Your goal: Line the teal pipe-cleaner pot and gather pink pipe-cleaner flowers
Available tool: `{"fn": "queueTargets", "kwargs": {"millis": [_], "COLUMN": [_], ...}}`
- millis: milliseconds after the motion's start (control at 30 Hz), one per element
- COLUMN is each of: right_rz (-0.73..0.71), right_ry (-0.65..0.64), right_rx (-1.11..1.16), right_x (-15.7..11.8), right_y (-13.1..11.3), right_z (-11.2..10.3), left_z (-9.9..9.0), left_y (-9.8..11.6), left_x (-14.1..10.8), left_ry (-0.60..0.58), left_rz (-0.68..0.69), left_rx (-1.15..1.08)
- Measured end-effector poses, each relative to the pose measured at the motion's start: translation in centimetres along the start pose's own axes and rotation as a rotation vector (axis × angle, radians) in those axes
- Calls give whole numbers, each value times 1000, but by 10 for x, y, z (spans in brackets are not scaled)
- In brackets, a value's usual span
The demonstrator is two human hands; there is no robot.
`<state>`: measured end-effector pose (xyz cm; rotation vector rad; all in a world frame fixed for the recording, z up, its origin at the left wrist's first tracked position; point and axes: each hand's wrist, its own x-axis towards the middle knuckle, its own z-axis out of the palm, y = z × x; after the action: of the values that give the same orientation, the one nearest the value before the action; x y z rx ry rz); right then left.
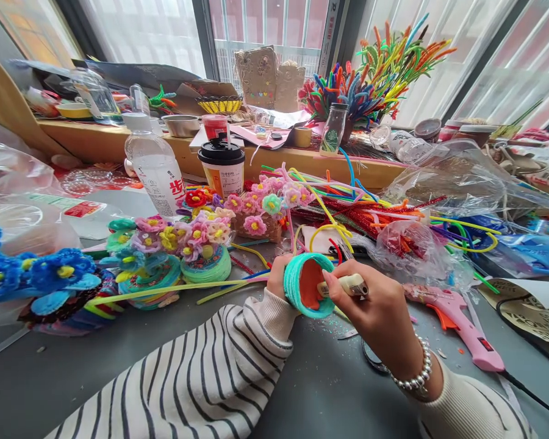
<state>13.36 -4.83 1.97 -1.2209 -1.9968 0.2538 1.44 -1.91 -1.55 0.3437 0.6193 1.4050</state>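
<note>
A small round pot [295,285] wrapped in turquoise cord is tipped so its opening faces right, showing an orange inside. My left hand [279,277] grips it from behind on the left, fingers mostly hidden by the pot. Between the thumb and fingers of my right hand [377,308] is a short cream-coloured tool [353,285], its end pointing into the pot's opening. The tool's tip is hard to make out. A silver bead bracelet circles the right wrist.
A pink glue gun [471,332] lies right of my right hand. Flower pots [205,268] and blue flowers [64,271] stand left. Behind are a lidded cup [222,171], a bottle [153,164], loose pipe cleaners [361,213] and a ledge [265,160] crowded with craft items.
</note>
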Motion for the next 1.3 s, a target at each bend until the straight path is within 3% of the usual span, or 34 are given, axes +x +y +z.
{"fn": "queueTargets", "kwargs": {"millis": [333, 567, 667, 800, 1033, 1300], "right_rz": [77, 93, 44, -91, -247, -173], "right_ry": [-1, -120, -188, -275, -254, -268], "right_rx": [38, 155, 176, 172, 169, 157], "right_x": [-5, 8, 13, 15, 13, 10], "right_y": [-3, 3, 8, 8, 7, 7], "right_z": [4, -20, -30, -32, -23, -18], "left_z": [-1, 4, 6, 2, 1, -1], "left_y": [1, 3, 3, 2, 0, -2], "left_x": [-2, 1, 3, 8, 6, 4], "left_ry": [-9, -60, -35, -74, -211, -194], "left_rz": [63, -33, -104, -69, -50, -103], "left_rx": [-4, -17, 42, 111, 163, 133]}}
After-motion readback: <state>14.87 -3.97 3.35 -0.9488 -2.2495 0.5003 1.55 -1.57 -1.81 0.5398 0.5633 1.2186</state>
